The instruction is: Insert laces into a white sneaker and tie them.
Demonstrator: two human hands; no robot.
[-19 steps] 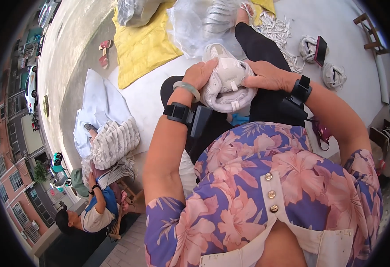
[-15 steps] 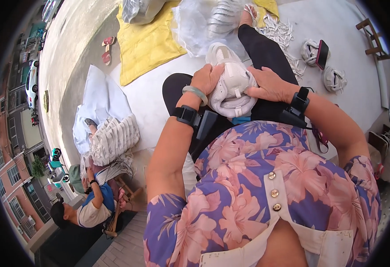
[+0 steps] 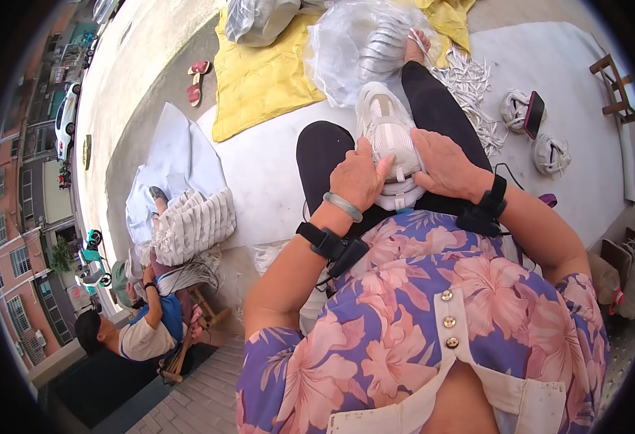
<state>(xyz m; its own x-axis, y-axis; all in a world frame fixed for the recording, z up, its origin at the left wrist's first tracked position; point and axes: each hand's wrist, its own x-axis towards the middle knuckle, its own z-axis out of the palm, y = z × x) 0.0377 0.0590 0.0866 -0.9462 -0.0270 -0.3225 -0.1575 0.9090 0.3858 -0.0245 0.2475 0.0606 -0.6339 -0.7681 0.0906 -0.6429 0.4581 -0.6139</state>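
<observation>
Over the white ground sheet [image 3: 570, 87], parted black-trousered legs [image 3: 322, 153] seemingly cradle the pale sneaker [image 3: 388, 134], toe toward the sheet's far edge. Left hand [image 3: 361, 176] and right hand [image 3: 446, 165] clasp its opposite sides, likely for steadiness, left thumb across the tongue [image 3: 402, 158].

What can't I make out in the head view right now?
All in the head view:
Pale shoe: sole hidden beneath its upper; sides partly covered by the left hand and right hand.
Grey plastic bag: cut off by the top edge.
Co-worker's hand: too small to tell what it holds.
</observation>
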